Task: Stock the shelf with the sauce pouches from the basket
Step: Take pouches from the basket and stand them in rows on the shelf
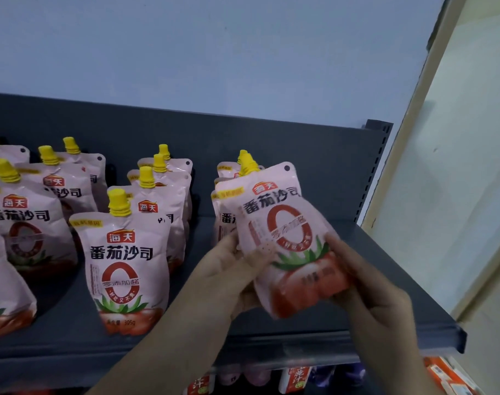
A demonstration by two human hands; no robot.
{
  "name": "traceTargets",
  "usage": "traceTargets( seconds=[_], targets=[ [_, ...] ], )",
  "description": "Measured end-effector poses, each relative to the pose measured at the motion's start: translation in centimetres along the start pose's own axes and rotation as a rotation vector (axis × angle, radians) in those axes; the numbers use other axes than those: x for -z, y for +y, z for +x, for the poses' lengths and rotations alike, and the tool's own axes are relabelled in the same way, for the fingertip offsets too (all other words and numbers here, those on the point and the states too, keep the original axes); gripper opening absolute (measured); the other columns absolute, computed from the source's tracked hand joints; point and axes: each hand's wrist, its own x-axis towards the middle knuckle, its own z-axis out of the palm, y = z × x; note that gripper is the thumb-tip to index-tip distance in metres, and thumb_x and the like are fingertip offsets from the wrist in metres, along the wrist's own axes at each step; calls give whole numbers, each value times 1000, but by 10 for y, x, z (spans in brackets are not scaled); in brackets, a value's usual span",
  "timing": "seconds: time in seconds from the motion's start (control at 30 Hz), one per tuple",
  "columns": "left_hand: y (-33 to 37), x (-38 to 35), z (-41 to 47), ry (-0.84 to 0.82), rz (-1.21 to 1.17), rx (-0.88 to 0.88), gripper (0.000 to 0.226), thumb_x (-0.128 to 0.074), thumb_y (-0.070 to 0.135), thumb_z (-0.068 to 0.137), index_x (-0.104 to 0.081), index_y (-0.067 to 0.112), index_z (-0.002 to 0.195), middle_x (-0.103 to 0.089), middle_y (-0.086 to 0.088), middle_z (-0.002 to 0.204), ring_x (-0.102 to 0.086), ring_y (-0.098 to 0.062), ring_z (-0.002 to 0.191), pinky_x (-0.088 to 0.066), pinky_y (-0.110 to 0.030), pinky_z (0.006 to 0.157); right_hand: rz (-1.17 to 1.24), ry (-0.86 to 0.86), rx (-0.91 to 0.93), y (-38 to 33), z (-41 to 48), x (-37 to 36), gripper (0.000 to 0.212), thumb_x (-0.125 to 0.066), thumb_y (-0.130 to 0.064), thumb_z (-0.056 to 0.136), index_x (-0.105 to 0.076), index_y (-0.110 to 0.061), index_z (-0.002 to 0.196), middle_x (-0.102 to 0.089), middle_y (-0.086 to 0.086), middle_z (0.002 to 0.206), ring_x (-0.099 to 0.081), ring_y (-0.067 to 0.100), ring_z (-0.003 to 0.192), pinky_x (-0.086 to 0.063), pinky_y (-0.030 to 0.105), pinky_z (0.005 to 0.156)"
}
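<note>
A pink sauce pouch (283, 229) with a yellow spout and red tomato print is held above the right part of the dark grey shelf (385, 283), tilted slightly left. My left hand (237, 269) grips its lower left side and my right hand (365, 292) grips its lower right side. Right behind it stand pouches of the rightmost row (224, 195), mostly hidden. A middle row of pouches (129, 266) and more rows at the left (29, 220) stand upright on the shelf. The basket is not in view.
The shelf's front lip (300, 349) runs across the bottom, with other packaged goods (297, 379) on a lower shelf beneath. A perforated upright (377, 166) ends the shelf at the right, beside a pale wall (456, 166). Bare shelf lies between the rows.
</note>
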Motion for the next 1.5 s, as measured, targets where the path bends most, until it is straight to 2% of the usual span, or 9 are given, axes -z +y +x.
traceTargets(
  seconds=[0.13, 0.2, 0.27, 0.43, 0.7, 0.9, 1.03, 1.2, 1.5],
  targets=[
    [0, 10, -4, 60, 49, -43, 27, -64, 13, 61, -73, 13, 87, -77, -6, 86, -74, -17, 74, -58, -23, 56, 355, -163, -289, 3, 5, 0, 87, -30, 35, 78, -65, -37, 112, -73, 7, 105, -71, 22, 93, -58, 32, 73],
    [2, 11, -4, 29, 84, -97, 27, -64, 9, 61, -73, 16, 86, -77, -4, 87, -74, -15, 77, -56, -20, 57, 487, -267, -387, -4, 16, 0, 67, -57, 13, 76, -53, -37, 121, -73, 13, 104, -71, 28, 92, -59, 32, 66],
    [1, 13, -1, -17, 152, -141, 33, -64, 6, 63, -69, 14, 94, -77, -3, 91, -73, -15, 83, -57, -21, 62, 330, -404, -387, -6, 25, -3, 58, -79, -11, 69, -54, -27, 119, -74, 9, 103, -72, 24, 89, -57, 26, 66],
    [-4, 26, 12, -22, 260, -206, 42, -64, 11, 67, -64, 15, 109, -74, -4, 102, -70, -20, 95, -58, -30, 75, 118, -430, -378, 5, 37, -20, 31, -68, 4, 71, -64, -7, 100, -76, 3, 93, -73, 17, 84, -56, 22, 65],
    [-28, 50, 16, 122, 301, -161, 32, -50, 2, 89, -61, 29, 103, -74, 17, 96, -67, 3, 92, -52, -12, 69, 43, -356, -411, 43, 44, -33, 36, -72, 7, 68, -65, -8, 100, -76, 1, 92, -72, 15, 86, -56, 21, 66],
    [-38, 55, 14, 126, 426, -179, 34, -48, 4, 92, -56, 31, 112, -70, 15, 109, -64, -2, 105, -52, -19, 82, 77, -407, -462, 52, 38, -39, 36, -69, 7, 73, -62, -13, 102, -76, -5, 93, -72, 10, 87, -55, 17, 68],
    [-48, 63, 5, 154, 660, -129, 42, -61, 6, 86, -51, 37, 112, -67, 27, 102, -59, 12, 100, -49, -8, 79, -78, -493, -442, 57, 36, -33, 38, -74, -2, 73, -62, -20, 105, -74, -11, 101, -69, 6, 94, -54, 16, 76],
    [-54, 73, 1, 162, 842, -50, 41, -68, 19, 81, -51, 31, 117, -64, 18, 114, -58, 3, 107, -50, -23, 95, -184, -495, -413, 61, 35, -30, 38, -77, -10, 72, -62, -27, 103, -72, -20, 101, -67, 0, 94, -52, 12, 76],
    [-49, 71, -12, 147, 954, -43, 49, -68, 26, 82, -42, 41, 120, -57, 29, 115, -52, 14, 109, -44, -11, 95, -278, -511, -329, 65, 29, -25, 45, -78, -16, 73, -57, -35, 108, -68, -24, 105, -64, -3, 98, -52, 17, 84]
  ],
)
